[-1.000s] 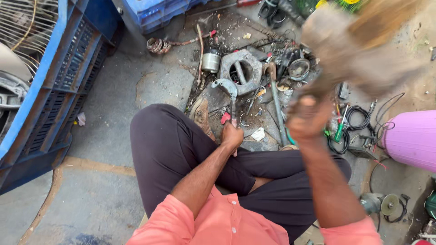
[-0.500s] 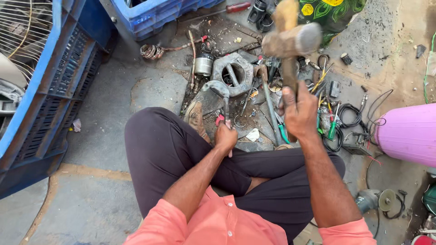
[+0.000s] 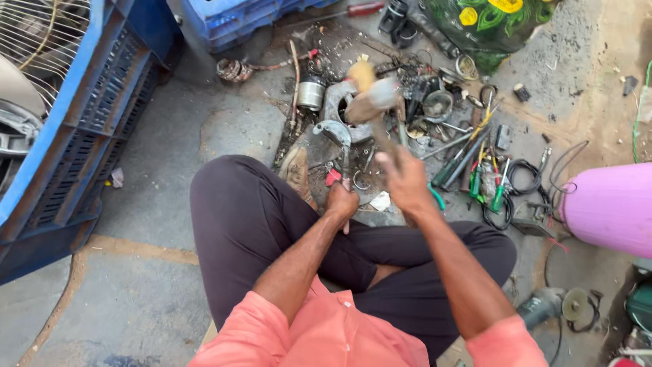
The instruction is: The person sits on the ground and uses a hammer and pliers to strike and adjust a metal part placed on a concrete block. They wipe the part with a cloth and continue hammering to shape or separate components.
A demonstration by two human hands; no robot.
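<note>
I sit cross-legged on the ground in dark trousers and an orange shirt. My right hand [image 3: 404, 180] grips the wooden handle of a hammer [image 3: 372, 102], whose blurred metal head hangs low over a round grey metal motor housing [image 3: 339, 109]. My left hand [image 3: 339, 202] is closed on a thin metal tool [image 3: 344, 163] that stands upright with its tip against a curved metal part [image 3: 333, 130] in front of my knee.
Screwdrivers and pliers [image 3: 475, 170] lie to the right with black cables [image 3: 526, 180]. A pink drum [image 3: 608, 207] stands at the right edge, an angle grinder [image 3: 553, 306] below it. Blue plastic crates [image 3: 75, 129] fill the left and top. A green printed bag [image 3: 489, 24] sits at the top.
The hammer has swung down from high overhead to just above the metal part. My left hand has stayed put on the thin tool.
</note>
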